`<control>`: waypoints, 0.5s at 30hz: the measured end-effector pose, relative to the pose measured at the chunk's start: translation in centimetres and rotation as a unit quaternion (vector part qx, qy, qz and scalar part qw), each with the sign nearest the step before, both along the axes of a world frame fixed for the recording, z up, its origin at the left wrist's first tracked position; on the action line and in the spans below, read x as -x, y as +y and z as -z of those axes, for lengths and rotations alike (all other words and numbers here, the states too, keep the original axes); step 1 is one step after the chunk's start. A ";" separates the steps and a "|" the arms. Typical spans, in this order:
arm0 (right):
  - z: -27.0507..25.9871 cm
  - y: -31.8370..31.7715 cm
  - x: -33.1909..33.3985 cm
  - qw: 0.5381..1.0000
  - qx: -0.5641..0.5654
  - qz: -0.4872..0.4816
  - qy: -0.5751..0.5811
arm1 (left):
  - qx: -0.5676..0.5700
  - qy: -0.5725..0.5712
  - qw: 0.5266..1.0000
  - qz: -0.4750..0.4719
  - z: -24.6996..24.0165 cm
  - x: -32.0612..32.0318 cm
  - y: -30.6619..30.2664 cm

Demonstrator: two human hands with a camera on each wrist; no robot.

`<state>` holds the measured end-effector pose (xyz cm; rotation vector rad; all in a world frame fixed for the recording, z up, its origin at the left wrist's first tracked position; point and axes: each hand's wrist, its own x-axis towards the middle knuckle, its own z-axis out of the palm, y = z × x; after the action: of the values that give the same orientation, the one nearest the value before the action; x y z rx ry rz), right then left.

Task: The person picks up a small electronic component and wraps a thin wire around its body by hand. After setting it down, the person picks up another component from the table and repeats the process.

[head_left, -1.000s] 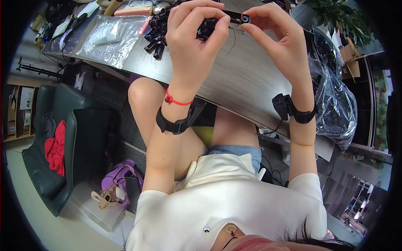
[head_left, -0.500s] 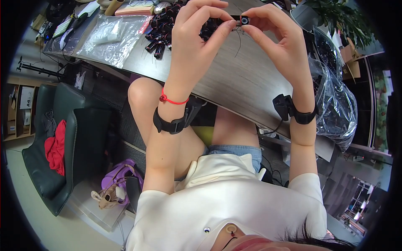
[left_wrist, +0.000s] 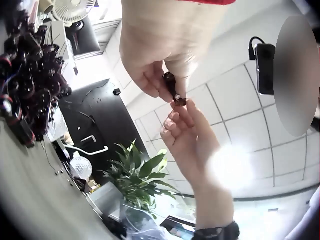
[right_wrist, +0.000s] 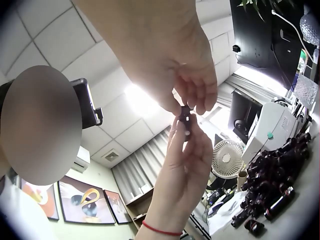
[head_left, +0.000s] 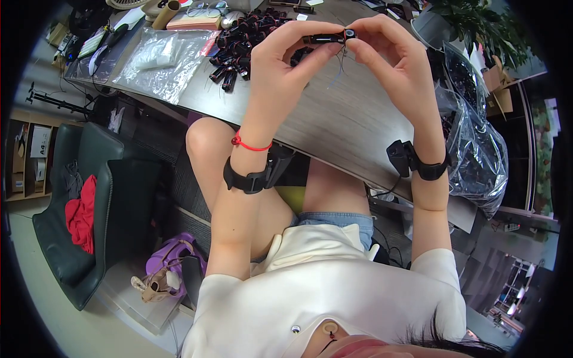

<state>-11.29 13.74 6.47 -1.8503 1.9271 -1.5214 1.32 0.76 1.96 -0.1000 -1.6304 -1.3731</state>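
Note:
A small black cylindrical part (head_left: 325,38) is held up over the table between both hands. The left hand (head_left: 280,71), with a red string at its wrist, pinches its body between thumb and fingers. At its round end, the right hand (head_left: 397,71) pinches with thumb and forefinger. Thin wires dangle below that end. In the left wrist view the dark part (left_wrist: 170,84) shows between the two sets of fingertips. The right wrist view shows the part (right_wrist: 185,120) upright, with the right hand (right_wrist: 180,65) above and the left hand (right_wrist: 182,170) below.
A heap of similar black parts (head_left: 230,59) lies on the table (head_left: 364,119), left of the hands. Beside it are a clear plastic bag (head_left: 158,62) and glasses (head_left: 207,8). A potted plant (head_left: 477,30) and a large clear bag (head_left: 477,161) are at the right.
The left forefinger now lies straighter along the part, and more of the part's body shows. Both hands sit slightly lower in the head view, which has shifted a little.

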 end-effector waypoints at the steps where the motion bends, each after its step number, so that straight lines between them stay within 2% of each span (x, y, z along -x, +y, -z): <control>1: 0.0 0.1 0.0 0.999 -0.002 -0.001 -0.039 | -0.045 -0.001 0.999 0.025 -0.1 -0.1 0.3; 2: 0.0 0.1 0.0 0.997 -0.003 -0.003 -0.077 | -0.089 -0.002 0.995 0.050 -0.3 -0.2 0.4; 3: -0.1 0.0 0.1 0.997 0.000 -0.007 -0.075 | -0.085 0.001 0.995 0.046 -0.4 -0.1 0.5; 6: 0.1 -0.6 0.2 0.975 0.110 -0.023 -0.189 | -0.216 0.081 0.971 0.065 -0.1 0.3 0.6; 7: 0.3 -1.0 0.0 0.975 0.115 -0.028 -0.187 | -0.210 0.084 0.972 0.062 0.0 0.2 0.6; 10: 1.1 -1.7 -1.5 0.987 0.151 -0.036 -0.037 | -0.301 0.171 0.929 0.132 0.3 0.1 0.8; 15: 1.2 -0.9 -3.1 0.975 0.189 -0.116 0.021 | -0.354 0.164 0.912 0.126 0.6 0.8 1.3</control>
<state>-8.23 12.86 5.22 -2.1752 1.4421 -1.8782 0.51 2.02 1.40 -0.1045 -0.7926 -1.9522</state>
